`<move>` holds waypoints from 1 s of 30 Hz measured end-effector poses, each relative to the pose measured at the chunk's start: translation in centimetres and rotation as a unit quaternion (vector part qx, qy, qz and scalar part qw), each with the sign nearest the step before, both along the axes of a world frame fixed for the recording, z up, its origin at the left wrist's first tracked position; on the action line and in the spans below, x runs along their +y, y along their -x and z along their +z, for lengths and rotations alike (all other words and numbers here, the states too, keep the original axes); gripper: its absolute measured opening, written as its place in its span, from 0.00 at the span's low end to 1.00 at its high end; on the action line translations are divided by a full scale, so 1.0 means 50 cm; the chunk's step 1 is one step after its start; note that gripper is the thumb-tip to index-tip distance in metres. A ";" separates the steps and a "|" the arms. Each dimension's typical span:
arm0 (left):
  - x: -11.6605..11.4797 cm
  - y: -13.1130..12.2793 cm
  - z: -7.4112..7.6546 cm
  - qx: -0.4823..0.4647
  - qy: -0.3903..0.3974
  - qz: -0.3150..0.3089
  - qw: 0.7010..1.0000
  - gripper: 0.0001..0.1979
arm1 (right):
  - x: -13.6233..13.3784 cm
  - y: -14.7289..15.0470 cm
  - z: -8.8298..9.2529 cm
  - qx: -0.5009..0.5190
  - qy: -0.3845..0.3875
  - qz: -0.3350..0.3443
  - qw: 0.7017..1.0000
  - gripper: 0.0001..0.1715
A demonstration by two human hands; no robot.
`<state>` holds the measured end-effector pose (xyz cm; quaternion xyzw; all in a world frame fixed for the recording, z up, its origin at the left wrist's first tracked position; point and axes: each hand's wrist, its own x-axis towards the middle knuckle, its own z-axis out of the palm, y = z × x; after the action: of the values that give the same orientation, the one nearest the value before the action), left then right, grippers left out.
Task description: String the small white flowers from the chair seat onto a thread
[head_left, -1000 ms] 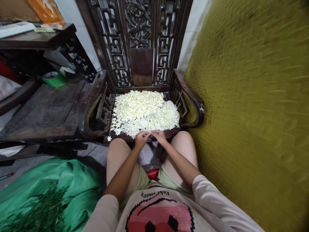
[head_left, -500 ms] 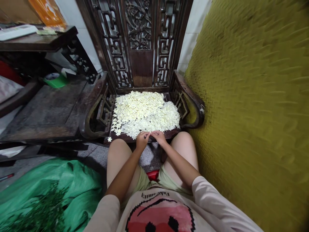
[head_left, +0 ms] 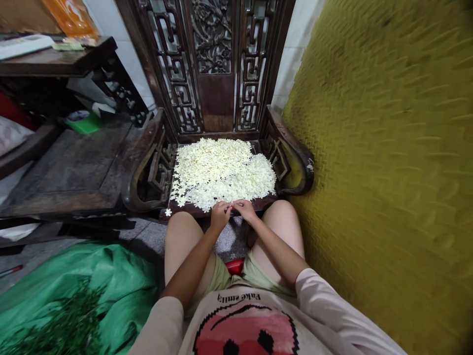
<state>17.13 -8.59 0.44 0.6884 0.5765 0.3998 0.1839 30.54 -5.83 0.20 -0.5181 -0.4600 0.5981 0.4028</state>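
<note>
Many small white and pale yellow flowers (head_left: 218,167) lie spread over the seat of a dark carved wooden chair (head_left: 218,108). At the front edge of the seat my left hand (head_left: 220,214) is closed, its fingertips pinched together. My right hand (head_left: 244,209) meets it from the other side, fingers also pinched. Between the fingertips there is something too small to make out. A single flower (head_left: 168,212) lies apart at the seat's front left corner.
A second wooden seat (head_left: 74,162) with a green roll of tape (head_left: 84,122) stands at the left. Green leaves (head_left: 70,320) rest on a green sheet (head_left: 121,276) at lower left. A yellow textured surface (head_left: 384,162) rises at the right.
Both hands have shifted very slightly to the right, still fingertip to fingertip. The view has moved a little; the flowers look the same.
</note>
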 end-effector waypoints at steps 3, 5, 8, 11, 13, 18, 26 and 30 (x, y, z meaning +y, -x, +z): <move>-0.002 -0.003 0.001 -0.002 0.002 -0.007 1.000 0.08 | 0.001 -0.002 -0.001 -0.021 -0.017 0.007 1.000 0.10; -0.003 -0.004 0.005 -0.003 0.006 -0.010 1.000 0.08 | 0.002 -0.003 -0.002 -0.035 -0.030 0.010 0.999 0.09; -0.004 -0.007 0.011 -0.024 0.016 -0.007 1.000 0.09 | 0.003 -0.003 -0.002 -0.055 -0.055 0.008 0.997 0.08; -0.002 -0.008 0.016 -0.066 0.028 0.012 0.997 0.08 | 0.002 -0.002 0.004 -0.079 -0.076 0.005 0.994 0.08; 0.001 -0.007 0.019 -0.096 0.039 0.027 0.994 0.07 | 0.002 -0.001 0.008 -0.097 -0.089 0.005 0.991 0.08; 0.009 -0.005 0.012 -0.199 0.102 0.046 0.973 0.08 | -0.001 -0.001 0.018 -0.137 -0.125 0.006 0.983 0.09; 0.018 -0.002 0.004 -0.294 0.168 0.036 0.940 0.09 | -0.010 0.000 0.038 -0.200 -0.181 0.013 0.963 0.07; 0.011 -0.003 0.012 -0.184 0.081 0.023 0.979 0.07 | -0.011 0.001 0.035 -0.209 -0.193 0.009 0.959 0.06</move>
<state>17.30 -8.06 1.03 0.5723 0.5793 0.4754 0.3330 30.49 -6.37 1.97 -0.5398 -0.6453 0.3800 0.3845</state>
